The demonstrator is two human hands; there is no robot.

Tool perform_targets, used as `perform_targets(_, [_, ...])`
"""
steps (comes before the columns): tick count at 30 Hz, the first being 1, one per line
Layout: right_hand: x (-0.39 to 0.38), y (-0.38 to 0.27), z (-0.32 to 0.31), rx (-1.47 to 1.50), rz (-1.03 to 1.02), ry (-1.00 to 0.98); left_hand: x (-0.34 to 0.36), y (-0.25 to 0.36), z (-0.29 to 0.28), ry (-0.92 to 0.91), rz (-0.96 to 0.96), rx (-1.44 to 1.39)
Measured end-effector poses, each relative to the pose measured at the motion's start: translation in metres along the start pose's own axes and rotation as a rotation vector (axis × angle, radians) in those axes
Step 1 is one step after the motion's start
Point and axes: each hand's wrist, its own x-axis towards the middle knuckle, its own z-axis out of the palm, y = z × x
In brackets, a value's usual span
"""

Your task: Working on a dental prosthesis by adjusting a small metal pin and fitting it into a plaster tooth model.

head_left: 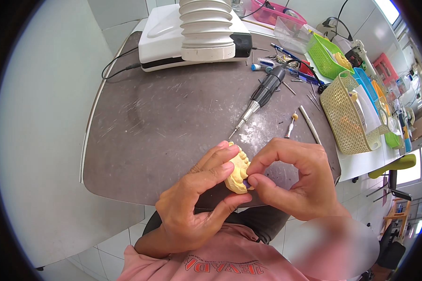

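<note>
My left hand (190, 194) is closed around a yellow dental cast (236, 181), fingers along its far side and thumb beneath its near end. The cast is tilted, with a row of moulded teeth showing. From the right, the thumb and forefinger of my right hand (300, 180) pinch a small purple piece (247, 184) against the cast's near right side. Fingertips hide most of that piece, so its exact shape cannot be made out. Just beyond the cast lies a black and silver rotary handpiece (261, 96), its thin tip pointing toward the cast.
A white machine (162, 30) with a ribbed hose (206, 30) stands at the back. Burs and tools lie right of the handpiece, near a small brush-like tool (291, 124) and a grey rod (309, 122). A beige basket (344, 117) and green basket (324, 61) line the right side.
</note>
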Motion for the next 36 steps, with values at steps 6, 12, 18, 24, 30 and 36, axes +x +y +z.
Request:
perform_targets(6, [0.003, -0.007, 0.001, -0.102, -0.054, 0.024, 0.004, 0.000, 0.002, 0.035, 0.043, 0.001])
perform_targets(12, [0.005, -0.003, 0.004, -0.202, -0.163, 0.006, 0.005, -0.001, 0.001, 0.015, 0.079, 0.032])
perform_targets(18, [-0.005, -0.004, 0.010, -0.099, -0.023, 0.053, 0.004, 0.000, 0.004, 0.051, 0.144, 0.076])
perform_targets(24, [-0.010, -0.001, 0.010, -0.185, -0.135, 0.072, 0.002, 0.000, -0.002, 0.002, 0.151, 0.071])
perform_targets(30, [-0.012, -0.005, 0.012, -0.279, -0.168, 0.046, 0.000, 0.002, -0.002, -0.019, 0.169, 0.115])
perform_targets(36, [-0.013, 0.002, 0.013, -0.109, -0.127, 0.104, -0.002, -0.001, 0.000, 0.034, 0.136, 0.078])
